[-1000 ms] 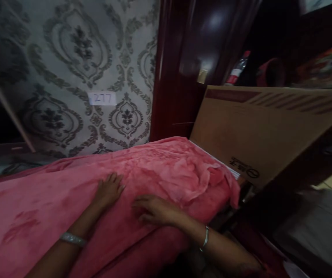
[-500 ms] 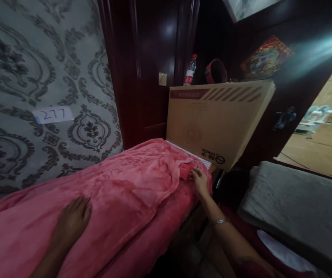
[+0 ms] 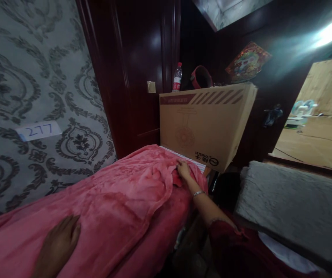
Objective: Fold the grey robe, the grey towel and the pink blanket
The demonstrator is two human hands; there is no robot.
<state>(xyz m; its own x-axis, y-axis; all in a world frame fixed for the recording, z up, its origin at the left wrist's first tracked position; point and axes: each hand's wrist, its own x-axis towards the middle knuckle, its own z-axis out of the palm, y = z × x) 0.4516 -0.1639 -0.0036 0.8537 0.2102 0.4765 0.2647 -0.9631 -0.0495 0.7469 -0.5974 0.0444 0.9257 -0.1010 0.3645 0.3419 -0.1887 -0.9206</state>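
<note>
A pink plush blanket (image 3: 119, 193) covers a narrow bed that runs from the lower left toward the middle. My left hand (image 3: 57, 247) lies flat on the blanket near the bottom left, fingers spread. My right hand (image 3: 184, 171) reaches to the bed's far corner and pinches a fold of the blanket there, a thin bracelet on its wrist. Just beyond that corner leans a large cardboard box (image 3: 206, 123).
Patterned grey wallpaper with a paper label "277" (image 3: 38, 130) is on the left. A dark wooden door (image 3: 137, 77) stands behind. A water bottle (image 3: 177, 78) sits above the box. A grey cushion (image 3: 293, 208) lies at right, wooden floor beyond.
The view has swung right. My right hand has moved from the blanket's middle to its far corner and taken hold of a fold. My left hand stays flat on the blanket.
</note>
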